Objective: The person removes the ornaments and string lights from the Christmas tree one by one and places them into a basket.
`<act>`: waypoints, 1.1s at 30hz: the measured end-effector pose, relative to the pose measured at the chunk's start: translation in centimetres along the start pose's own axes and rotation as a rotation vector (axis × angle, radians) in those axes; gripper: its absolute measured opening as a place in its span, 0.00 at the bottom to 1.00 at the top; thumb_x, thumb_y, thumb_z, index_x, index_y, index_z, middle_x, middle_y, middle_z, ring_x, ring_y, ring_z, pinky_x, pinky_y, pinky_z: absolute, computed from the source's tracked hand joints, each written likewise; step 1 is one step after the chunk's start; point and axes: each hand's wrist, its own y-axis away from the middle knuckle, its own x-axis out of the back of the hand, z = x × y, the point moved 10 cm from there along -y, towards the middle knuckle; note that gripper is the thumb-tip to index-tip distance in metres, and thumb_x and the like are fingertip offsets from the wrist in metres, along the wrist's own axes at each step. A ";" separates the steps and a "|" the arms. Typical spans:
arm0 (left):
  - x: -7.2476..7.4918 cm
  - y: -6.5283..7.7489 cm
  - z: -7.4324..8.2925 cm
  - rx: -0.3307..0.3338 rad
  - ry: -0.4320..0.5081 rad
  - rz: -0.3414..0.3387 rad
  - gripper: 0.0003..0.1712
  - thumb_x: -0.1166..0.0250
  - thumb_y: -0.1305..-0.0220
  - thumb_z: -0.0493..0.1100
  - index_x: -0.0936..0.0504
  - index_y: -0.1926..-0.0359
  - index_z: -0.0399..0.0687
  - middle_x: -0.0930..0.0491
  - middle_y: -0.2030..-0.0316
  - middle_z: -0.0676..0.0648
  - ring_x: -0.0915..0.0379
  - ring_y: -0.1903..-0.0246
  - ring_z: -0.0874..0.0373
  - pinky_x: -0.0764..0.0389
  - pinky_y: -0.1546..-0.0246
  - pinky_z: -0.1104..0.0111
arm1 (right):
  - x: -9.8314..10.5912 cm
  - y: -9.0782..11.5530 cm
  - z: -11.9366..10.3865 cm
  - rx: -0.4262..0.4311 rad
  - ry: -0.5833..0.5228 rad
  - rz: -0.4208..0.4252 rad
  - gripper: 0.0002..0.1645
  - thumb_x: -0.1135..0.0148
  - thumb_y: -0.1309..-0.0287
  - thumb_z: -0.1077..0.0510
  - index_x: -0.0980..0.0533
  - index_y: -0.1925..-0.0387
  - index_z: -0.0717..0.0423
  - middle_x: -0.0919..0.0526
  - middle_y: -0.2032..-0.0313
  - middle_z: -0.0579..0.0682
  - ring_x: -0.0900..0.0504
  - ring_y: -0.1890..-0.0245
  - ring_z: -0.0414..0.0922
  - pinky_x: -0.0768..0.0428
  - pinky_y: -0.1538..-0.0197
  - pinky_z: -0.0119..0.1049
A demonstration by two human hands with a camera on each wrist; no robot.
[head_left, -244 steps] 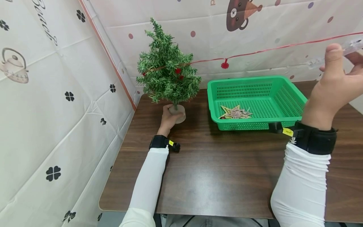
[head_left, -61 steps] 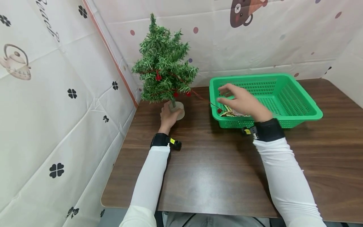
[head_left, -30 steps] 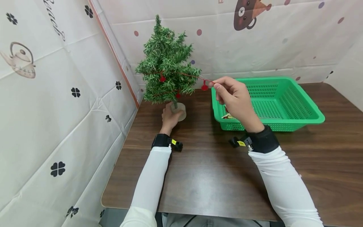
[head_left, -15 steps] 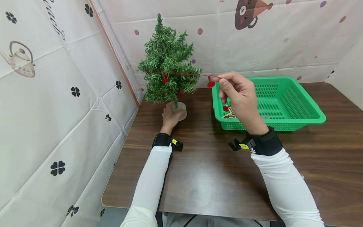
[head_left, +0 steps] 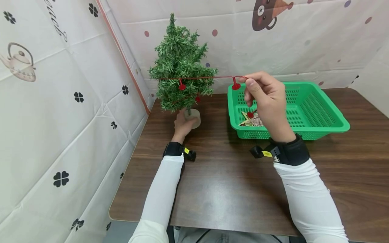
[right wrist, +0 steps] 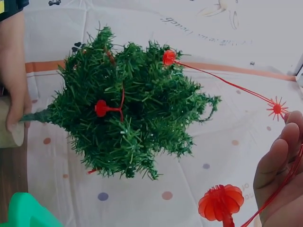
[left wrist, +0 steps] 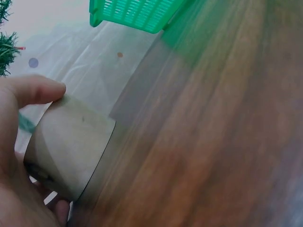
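Observation:
A small artificial Christmas tree [head_left: 182,67] stands on the table at the back left. My left hand [head_left: 182,126] grips its round pale base [head_left: 194,118]; the left wrist view shows thumb and fingers around the base's side [left wrist: 73,142]. A thin red garland [head_left: 223,77] with red flower-like pendants [head_left: 236,86] crosses the tree's front, and another pendant [head_left: 197,99] sits lower among the branches. Right of the tree, my right hand [head_left: 267,96] pinches the garland between thumb and forefinger. The string is stretched nearly level, and a loose end with a pendant [right wrist: 221,203] hangs below that hand.
A green plastic basket [head_left: 319,129] stands at the back right, partly under my right hand. In it lie a yellow-edged star and a pinkish glittery ornament [head_left: 256,120]. A patterned sheet [head_left: 231,50] covers the wall close behind the tree and along the left.
My right hand, loose over the basket two seconds ago, has taken hold of the garland and drawn it right and slightly up, tightening it across the tree. The left hand stays on the base.

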 end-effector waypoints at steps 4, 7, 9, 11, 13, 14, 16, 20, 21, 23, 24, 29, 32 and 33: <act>0.0 -0.6 -0.8 0.019 -0.015 -0.037 0.44 0.35 0.34 0.58 0.44 0.21 0.66 0.47 0.21 0.46 0.66 0.21 0.35 0.60 0.24 0.36 | -0.3 0.5 -0.6 0.000 0.012 0.027 0.11 0.44 0.28 0.68 0.16 0.55 0.66 0.23 0.81 0.50 0.29 0.80 0.44 0.29 0.77 0.31; -0.3 -1.3 -1.6 0.048 -0.010 -0.045 0.43 0.35 0.33 0.59 0.44 0.22 0.68 0.48 0.21 0.49 0.67 0.20 0.38 0.63 0.23 0.38 | -0.3 0.5 -1.0 0.017 0.020 0.031 0.11 0.43 0.29 0.67 0.16 0.56 0.67 0.23 0.81 0.50 0.30 0.80 0.44 0.29 0.77 0.32; -0.3 -1.6 -1.8 0.051 -0.011 -0.041 0.43 0.35 0.34 0.59 0.42 0.23 0.68 0.46 0.21 0.50 0.65 0.20 0.39 0.62 0.22 0.38 | -0.2 0.5 -1.3 0.033 0.022 0.033 0.11 0.43 0.29 0.67 0.16 0.56 0.67 0.24 0.82 0.50 0.30 0.81 0.44 0.29 0.78 0.32; -0.3 -1.4 -1.5 0.045 -0.010 -0.037 0.42 0.34 0.34 0.59 0.41 0.23 0.66 0.45 0.22 0.50 0.63 0.20 0.40 0.61 0.22 0.39 | -0.1 0.5 -1.6 0.044 0.016 0.035 0.10 0.43 0.29 0.68 0.16 0.57 0.68 0.24 0.82 0.50 0.30 0.81 0.44 0.30 0.78 0.32; -0.2 -1.0 -1.1 0.036 -0.003 -0.027 0.42 0.34 0.34 0.59 0.40 0.24 0.63 0.44 0.23 0.49 0.61 0.21 0.39 0.59 0.22 0.39 | 0.1 0.5 -1.7 0.048 -0.002 0.040 0.11 0.43 0.29 0.68 0.16 0.58 0.69 0.24 0.82 0.51 0.30 0.82 0.44 0.30 0.78 0.32; -0.1 -0.8 -0.8 0.029 0.006 -0.023 0.43 0.34 0.35 0.58 0.41 0.23 0.61 0.44 0.23 0.47 0.61 0.21 0.38 0.57 0.22 0.39 | 0.3 0.5 -1.7 0.052 -0.012 0.044 0.11 0.44 0.30 0.68 0.16 0.58 0.70 0.24 0.83 0.51 0.30 0.82 0.45 0.30 0.78 0.32; 0.1 -0.5 -0.5 0.016 0.024 -0.014 0.44 0.33 0.35 0.57 0.41 0.23 0.57 0.44 0.23 0.45 0.61 0.21 0.37 0.55 0.23 0.38 | 0.6 0.5 -1.8 0.061 -0.033 0.055 0.11 0.45 0.30 0.69 0.16 0.60 0.71 0.24 0.83 0.51 0.30 0.83 0.45 0.31 0.79 0.33; 0.4 -0.2 0.0 -0.022 0.017 0.004 0.50 0.31 0.37 0.57 0.44 0.21 0.51 0.46 0.23 0.40 0.61 0.21 0.35 0.52 0.23 0.39 | 1.2 0.4 -2.3 0.101 -0.073 0.073 0.13 0.47 0.32 0.70 0.17 0.64 0.73 0.24 0.84 0.51 0.31 0.85 0.45 0.35 0.82 0.32; 0.5 -0.2 -0.1 -0.019 0.010 0.004 0.52 0.30 0.37 0.58 0.47 0.20 0.50 0.48 0.22 0.39 0.61 0.21 0.35 0.53 0.22 0.40 | 1.4 0.4 -2.4 0.114 -0.086 0.077 0.13 0.47 0.32 0.71 0.17 0.65 0.74 0.23 0.84 0.52 0.31 0.85 0.45 0.36 0.82 0.32; 0.5 -0.3 -0.2 -0.021 -0.018 0.007 0.55 0.30 0.37 0.60 0.49 0.20 0.47 0.50 0.21 0.37 0.61 0.21 0.34 0.52 0.22 0.41 | 1.6 0.3 -2.6 0.135 -0.121 0.082 0.13 0.48 0.33 0.71 0.18 0.66 0.76 0.23 0.84 0.52 0.31 0.86 0.45 0.36 0.83 0.32; 0.5 -0.3 -0.2 -0.020 -0.033 0.007 0.56 0.30 0.37 0.61 0.49 0.20 0.45 0.51 0.21 0.36 0.60 0.22 0.34 0.51 0.22 0.42 | 1.8 0.3 -2.7 0.144 -0.150 0.084 0.14 0.48 0.33 0.72 0.18 0.67 0.77 0.22 0.84 0.52 0.31 0.86 0.44 0.35 0.83 0.31; 0.4 -0.3 -0.6 0.016 -0.098 -0.009 0.59 0.31 0.38 0.67 0.48 0.20 0.42 0.54 0.22 0.32 0.62 0.22 0.32 0.45 0.24 0.40 | 2.4 0.2 -3.0 0.179 -0.266 0.092 0.14 0.49 0.37 0.73 0.20 0.71 0.80 0.19 0.83 0.54 0.32 0.88 0.44 0.33 0.83 0.30; 0.3 -0.2 -0.7 0.040 -0.118 -0.027 0.58 0.34 0.37 0.68 0.50 0.20 0.43 0.56 0.23 0.32 0.64 0.22 0.32 0.44 0.25 0.39 | 2.8 0.1 -3.0 0.187 -0.282 0.098 0.13 0.49 0.38 0.73 0.21 0.72 0.80 0.18 0.81 0.54 0.33 0.88 0.44 0.33 0.84 0.29; 0.2 -0.3 -0.7 0.044 -0.119 -0.031 0.57 0.34 0.36 0.67 0.50 0.20 0.44 0.56 0.23 0.32 0.64 0.22 0.32 0.44 0.25 0.39 | 2.9 0.1 -3.0 0.187 -0.283 0.102 0.13 0.49 0.38 0.73 0.22 0.73 0.81 0.18 0.82 0.54 0.33 0.89 0.44 0.33 0.84 0.29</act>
